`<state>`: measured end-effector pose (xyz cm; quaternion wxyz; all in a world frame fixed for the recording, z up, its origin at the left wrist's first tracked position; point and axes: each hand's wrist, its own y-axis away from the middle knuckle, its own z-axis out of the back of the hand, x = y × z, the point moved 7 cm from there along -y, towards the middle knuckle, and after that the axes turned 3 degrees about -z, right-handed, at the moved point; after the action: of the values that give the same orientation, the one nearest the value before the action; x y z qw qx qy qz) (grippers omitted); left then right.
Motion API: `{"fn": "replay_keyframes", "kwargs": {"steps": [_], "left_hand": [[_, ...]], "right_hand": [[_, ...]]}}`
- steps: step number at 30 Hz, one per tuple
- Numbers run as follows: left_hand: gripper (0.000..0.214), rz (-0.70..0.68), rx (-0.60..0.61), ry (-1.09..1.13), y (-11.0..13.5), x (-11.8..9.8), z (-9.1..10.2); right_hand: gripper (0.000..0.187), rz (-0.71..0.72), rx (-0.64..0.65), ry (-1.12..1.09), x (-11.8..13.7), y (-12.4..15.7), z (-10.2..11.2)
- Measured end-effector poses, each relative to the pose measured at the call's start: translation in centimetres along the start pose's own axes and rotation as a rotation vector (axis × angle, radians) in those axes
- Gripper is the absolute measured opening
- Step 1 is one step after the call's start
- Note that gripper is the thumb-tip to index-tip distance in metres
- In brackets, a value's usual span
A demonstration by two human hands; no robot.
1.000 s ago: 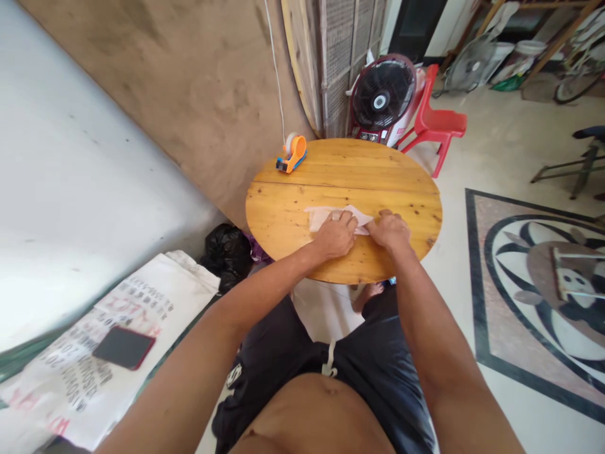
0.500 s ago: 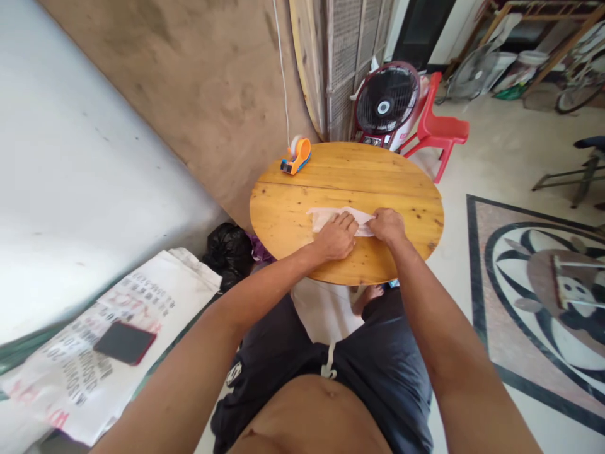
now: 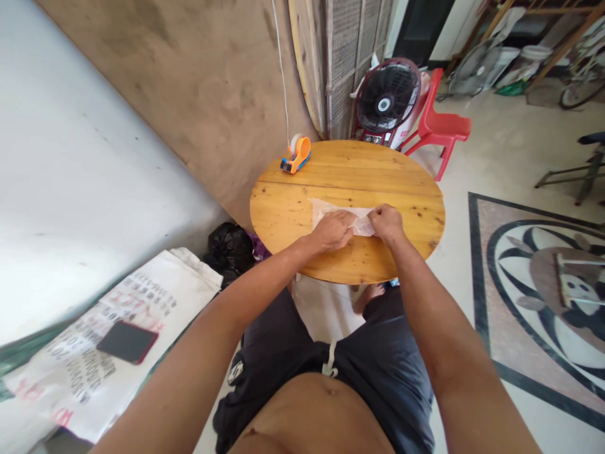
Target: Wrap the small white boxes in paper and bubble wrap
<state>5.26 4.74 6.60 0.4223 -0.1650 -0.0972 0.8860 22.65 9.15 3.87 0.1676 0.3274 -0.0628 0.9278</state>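
A thin, translucent pinkish-white sheet, perhaps a plastic bag, point(image 3: 363, 224) lies on the round wooden table point(image 3: 283, 217). My left hand point(image 3: 333, 228) rests across its middle with the fingers stretched out to the right, covering part of it. At the sheet's right end, my right hand point(image 3: 386, 222) is closed, pinching the edge between thumb and fingers. The sheet's left part spreads out on the wood beyond my left hand. An orange tape dispenser point(image 3: 299, 153) with a roll of clear tape stands near the table's far left edge.
Behind the table stand a dark red fan point(image 3: 387, 101) and a red plastic chair point(image 3: 442, 126). To my left a phone point(image 3: 126, 342) lies on printed white sacks point(image 3: 155, 284). A black plastic bag point(image 3: 228, 249) sits beside the table. A wall borders the left side.
My left hand has shifted slightly left and its fingers have drawn together over the sheet. More of the sheet's middle shows between my hands. My right hand keeps its pinch.
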Motion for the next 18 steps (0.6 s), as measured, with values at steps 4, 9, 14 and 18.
{"fn": "replay_keyframes", "kwargs": {"steps": [4, 9, 14, 18], "left_hand": [[0.042, 0.023, 0.02, 0.066, -1.3, 1.5, -0.3], [0.042, 0.083, -0.014, 0.098, -1.6, 2.2, -0.7], [0.038, 0.152, -0.01, 0.146, -1.5, 2.3, -0.6], [0.038, 0.184, -0.01, 0.215, -1.7, 2.4, -0.3]], "right_hand": [[0.018, -0.114, 0.042, -0.264, -0.1, 0.4, -0.5], [0.012, -0.162, 0.125, -0.473, 1.1, 1.1, -1.0], [0.017, -0.166, 0.162, -0.559, 2.7, 1.6, -1.1], [0.015, -0.171, 0.182, -0.576, 3.9, 1.7, -1.6]]}}
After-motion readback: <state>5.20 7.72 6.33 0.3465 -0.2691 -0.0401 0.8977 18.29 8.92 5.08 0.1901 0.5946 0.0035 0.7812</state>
